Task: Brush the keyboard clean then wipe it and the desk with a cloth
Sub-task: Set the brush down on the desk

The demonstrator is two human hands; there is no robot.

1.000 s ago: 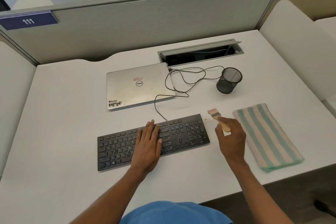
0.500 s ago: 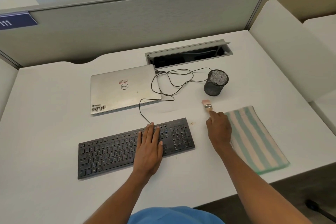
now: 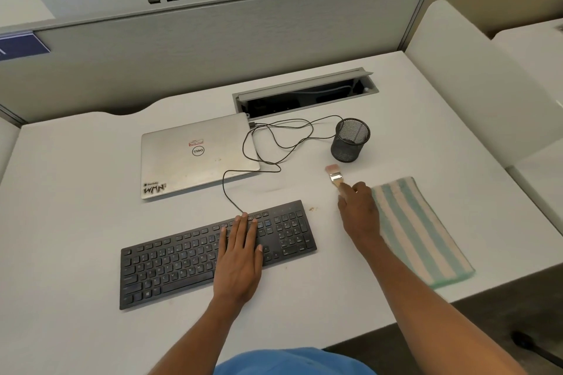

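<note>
Change: a second ago the right hand [image 3: 359, 210] had the brush [image 3: 334, 175] lifted just off the keyboard's [image 3: 170, 265] right end; now the brush lies on the desk [image 3: 76, 192], bristles pointing away, between the cup [image 3: 350, 143] and the far left corner of the cloth [image 3: 417, 228]. I read that as brushing done and the tool being parked, so the cloth is next; it sits folded just right of that hand, untouched. Right hand grip: fingertips are on the handle end and the hand covers the rest of it, can't tell if it's pinched or already let go. Left hand [image 3: 240, 256] hasn't moved, flat on the keyboard's right-centre keys, fingers straight and together, pressing it down, holding nothing. A few crumbs [image 3: 313, 208] on the desk by the keyboard's far right corner, so the wipe has to cover there. Cable from the laptop [image 3: 195, 155] runs to the keyboard's back edge, watch it when wiping
</note>
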